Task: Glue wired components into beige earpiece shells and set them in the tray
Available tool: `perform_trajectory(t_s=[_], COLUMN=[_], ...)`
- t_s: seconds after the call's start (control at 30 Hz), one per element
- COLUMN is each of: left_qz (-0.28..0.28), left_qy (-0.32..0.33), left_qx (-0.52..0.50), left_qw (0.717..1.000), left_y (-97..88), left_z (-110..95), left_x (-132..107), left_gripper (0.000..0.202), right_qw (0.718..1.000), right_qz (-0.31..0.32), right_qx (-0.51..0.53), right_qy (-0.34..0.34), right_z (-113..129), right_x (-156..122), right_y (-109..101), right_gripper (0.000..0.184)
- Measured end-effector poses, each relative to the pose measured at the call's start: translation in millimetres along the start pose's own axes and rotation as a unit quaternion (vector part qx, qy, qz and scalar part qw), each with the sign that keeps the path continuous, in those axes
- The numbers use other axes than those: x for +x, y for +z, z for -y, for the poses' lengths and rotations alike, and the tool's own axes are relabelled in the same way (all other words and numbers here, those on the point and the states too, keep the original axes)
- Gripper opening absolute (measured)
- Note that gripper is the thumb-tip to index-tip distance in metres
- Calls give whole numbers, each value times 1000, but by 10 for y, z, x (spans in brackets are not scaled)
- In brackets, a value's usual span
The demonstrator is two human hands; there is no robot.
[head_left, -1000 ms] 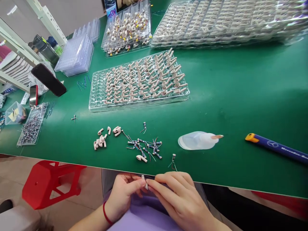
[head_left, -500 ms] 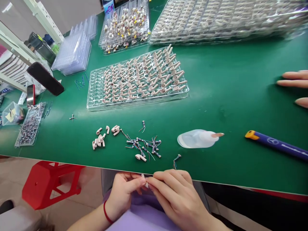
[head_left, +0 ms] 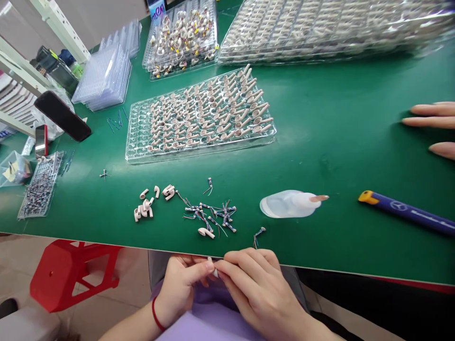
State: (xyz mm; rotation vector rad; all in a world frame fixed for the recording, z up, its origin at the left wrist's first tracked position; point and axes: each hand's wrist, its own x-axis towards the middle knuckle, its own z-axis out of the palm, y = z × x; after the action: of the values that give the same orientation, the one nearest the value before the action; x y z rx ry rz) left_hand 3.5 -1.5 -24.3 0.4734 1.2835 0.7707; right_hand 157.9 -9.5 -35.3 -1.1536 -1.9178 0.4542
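Observation:
Just in front of the table edge, my left hand (head_left: pixel 184 277) pinches a small pale earbud shell (head_left: pixel 215 273) between thumb and fingers. Pressed against the same piece, the fingertips of my right hand (head_left: pixel 254 286) are closed on it; the fingers cover most of the shell. On the table close by lie a loose earbud shell (head_left: pixel 206 232), a heap of tiny wired circuit boards (head_left: pixel 225 215) and a single wired board (head_left: pixel 259 235). More shells (head_left: pixel 144 209) are gathered further left. A translucent squeeze bottle (head_left: pixel 289 204) with a brownish tip lies on its side to the right.
A clear tray (head_left: pixel 130 154) of shells stands mid-table, with a tray of wired parts (head_left: pixel 183 42) and stacked full trays (head_left: pixel 320 33) behind. A blue-and-yellow cutter (head_left: pixel 405 208) lies right, below another person's hand (head_left: pixel 432 123). Phones (head_left: pixel 63 116) and a parts tray (head_left: pixel 39 189) are left.
The whole view has shifted slightly, so things on the table sit a little further left. Both hands keep nearly the same hold on the earbud shell.

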Motion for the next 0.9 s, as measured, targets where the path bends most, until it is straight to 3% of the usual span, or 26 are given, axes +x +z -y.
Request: perform_trajectory(t_s=[0.5, 0.9], left_qz=[-26, 41], left_qy=[18, 8], left_qx=[-75, -21], left_qw=[997, 999], left_y=[59, -66], left_z=[100, 91], left_x=[-15, -90], left_gripper=[22, 25], right_qw=[1000, 998], right_qz=[9, -23], right_qx=[-3, 59], right_qy=[20, -16], right_z=[16, 10], right_x=[40, 14], right_y=[6, -62], right_gripper=[27, 21])
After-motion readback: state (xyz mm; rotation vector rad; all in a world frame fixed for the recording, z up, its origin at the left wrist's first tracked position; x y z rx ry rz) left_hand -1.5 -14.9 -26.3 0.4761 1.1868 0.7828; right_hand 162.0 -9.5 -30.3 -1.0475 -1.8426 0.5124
